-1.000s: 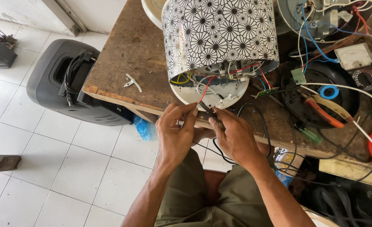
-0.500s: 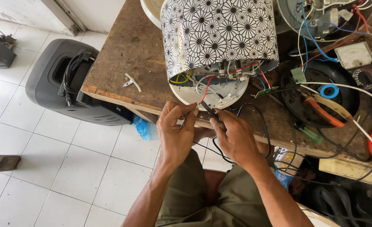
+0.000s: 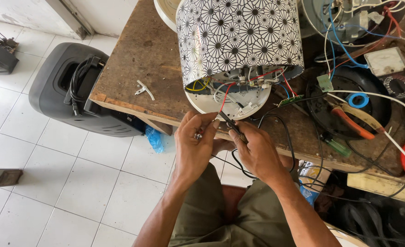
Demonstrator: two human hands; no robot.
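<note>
A round cooker body (image 3: 239, 39) with a black-and-white flower pattern lies on its side on the wooden workbench (image 3: 143, 55), its open base and loose wiring facing me. A red wire (image 3: 224, 97) runs from the base down to my hands at the bench's front edge. My left hand (image 3: 194, 146) pinches the wire's end and a small metal part. My right hand (image 3: 257, 151) grips a thin dark tool (image 3: 232, 123) against the wire, with a black cable (image 3: 275, 120) looping beside it.
A black speaker box (image 3: 67, 96) stands on the white tiled floor left of the bench. A small white plastic piece (image 3: 144, 88) lies on the bench. To the right are orange-handled pliers (image 3: 356, 120), a blue tape roll (image 3: 358, 100), a meter (image 3: 385, 61) and tangled wires.
The view has shifted slightly. Both hands stay at the bench edge on the red wire, with only small finger movements.
</note>
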